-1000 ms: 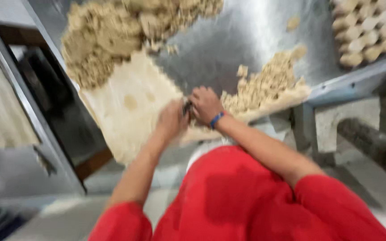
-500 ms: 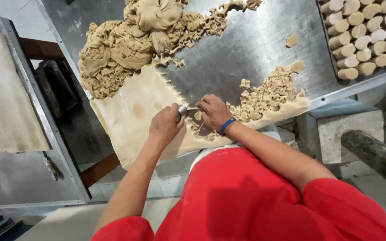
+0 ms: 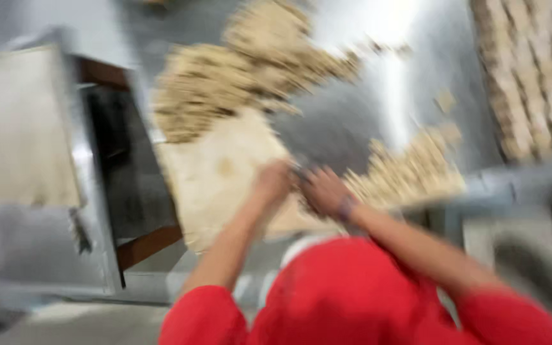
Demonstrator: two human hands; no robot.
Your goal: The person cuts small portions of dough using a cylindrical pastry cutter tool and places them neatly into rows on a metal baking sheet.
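Note:
The picture is heavily blurred by motion. My left hand (image 3: 273,182) and my right hand (image 3: 324,191) meet, fingers curled, over the near edge of a flat pale dough sheet (image 3: 218,172) on a steel table (image 3: 352,108). A small grey metal tool (image 3: 298,169) shows between the two hands, against my right fingers. Whether my left hand also grips it is unclear. A blue band (image 3: 346,207) sits on my right wrist. A pile of small cut dough pieces (image 3: 410,169) lies just right of my right hand.
A big heap of crumbled dough (image 3: 237,76) lies beyond the sheet. A tray of rows of round dough pieces (image 3: 531,76) stands at the far right. At left, a metal-framed tray (image 3: 14,128) holds another pale sheet, with a dark gap (image 3: 122,172) beside it.
The view has swung and blurred. Both hands stay together at the near edge of the dough sheet with the metal tool between them.

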